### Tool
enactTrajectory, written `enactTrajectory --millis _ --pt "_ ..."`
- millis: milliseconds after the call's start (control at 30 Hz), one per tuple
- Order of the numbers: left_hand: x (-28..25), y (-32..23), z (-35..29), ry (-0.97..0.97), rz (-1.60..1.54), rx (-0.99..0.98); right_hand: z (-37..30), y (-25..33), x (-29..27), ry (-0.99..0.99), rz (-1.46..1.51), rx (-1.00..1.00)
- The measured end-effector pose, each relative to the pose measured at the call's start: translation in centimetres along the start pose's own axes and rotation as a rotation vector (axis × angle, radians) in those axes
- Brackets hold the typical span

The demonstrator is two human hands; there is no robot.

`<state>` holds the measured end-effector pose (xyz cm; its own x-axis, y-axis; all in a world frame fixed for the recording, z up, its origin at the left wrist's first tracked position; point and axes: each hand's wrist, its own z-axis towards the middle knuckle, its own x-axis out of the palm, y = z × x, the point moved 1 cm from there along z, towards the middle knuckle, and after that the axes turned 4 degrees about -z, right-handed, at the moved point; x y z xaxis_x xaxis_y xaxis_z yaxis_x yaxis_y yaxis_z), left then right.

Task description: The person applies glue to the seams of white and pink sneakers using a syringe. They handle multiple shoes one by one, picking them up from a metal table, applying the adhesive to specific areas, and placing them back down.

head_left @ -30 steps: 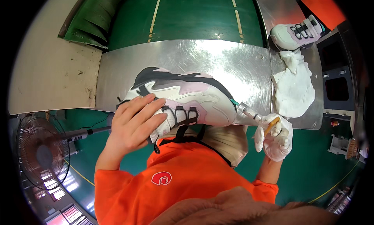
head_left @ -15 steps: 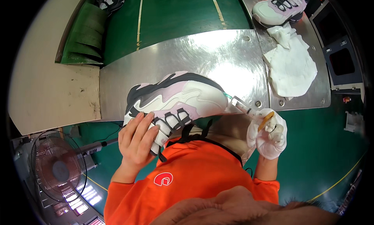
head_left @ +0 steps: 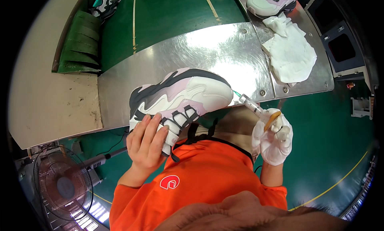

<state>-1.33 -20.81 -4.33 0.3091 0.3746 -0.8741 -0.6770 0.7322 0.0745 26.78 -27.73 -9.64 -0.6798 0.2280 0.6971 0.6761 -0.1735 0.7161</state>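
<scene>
Shoe (head_left: 208, 91) at the metal table (head_left: 168, 57) edge nearest should keep still, left hand (head_left: 147, 145) gripping its ankle end, right hand (head_left: 276, 137) wrapped round the syringe (head_left: 250, 104) (gently, I'd say) by the toe.

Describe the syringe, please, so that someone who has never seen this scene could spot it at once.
Start at the shiny metal tabletop, then find the white-gloved right hand just off its near edge. The syringe points from that hand up and left toward the shoe. Its clear barrel and green tip set it apart from hand and shoe.
</scene>
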Motion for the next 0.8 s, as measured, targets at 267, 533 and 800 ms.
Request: enactTrajectory --millis 267,533,800 --pt "-0.3 0.4 0.1 0.033 -0.008 0.031 -0.9 0.9 2.0 0.023 -0.221 0.050" --pt "-1.8 2.3 4.1 0.198 -0.162 -0.047 -0.9 0.3 2.1 0.172 -0.549 0.009" --pt "-1.7 5.1 9.1 0.341 -0.375 -0.150 0.7 -2.3 0.1 0.341 -0.826 -0.248"
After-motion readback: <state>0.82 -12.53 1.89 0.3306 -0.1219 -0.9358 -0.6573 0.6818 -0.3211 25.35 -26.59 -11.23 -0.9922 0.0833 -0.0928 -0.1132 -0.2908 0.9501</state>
